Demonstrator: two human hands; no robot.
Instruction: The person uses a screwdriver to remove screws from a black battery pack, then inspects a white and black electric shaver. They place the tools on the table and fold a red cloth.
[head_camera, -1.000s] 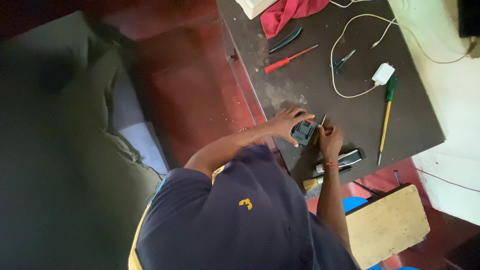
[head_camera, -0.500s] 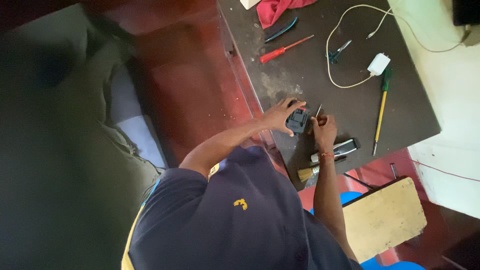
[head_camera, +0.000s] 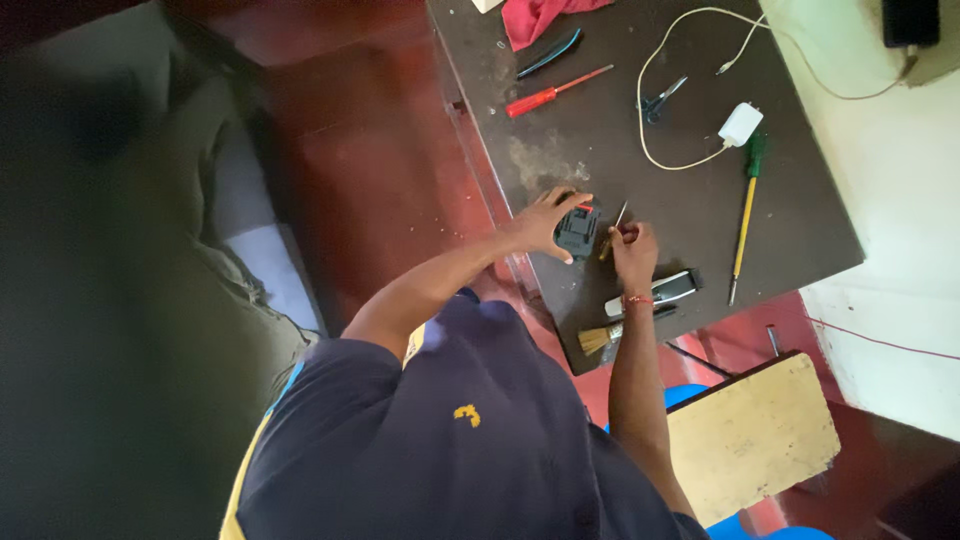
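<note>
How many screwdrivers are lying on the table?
2. A red screwdriver lies near the top of the table, below the red cloth. A green-and-yellow screwdriver lies at the right, by the white charger. Others may be hidden.

red cloth (head_camera: 540, 17) seen at 12 o'clock | red-handled screwdriver (head_camera: 556, 92) laid below | green-handled screwdriver (head_camera: 746, 208) at 3 | brush (head_camera: 600, 338) at 6

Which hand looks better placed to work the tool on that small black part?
Probably the right hand: it grips a thin tool pointed at the small black part. The left hand is occupied steadying that part on the dark table.
</note>
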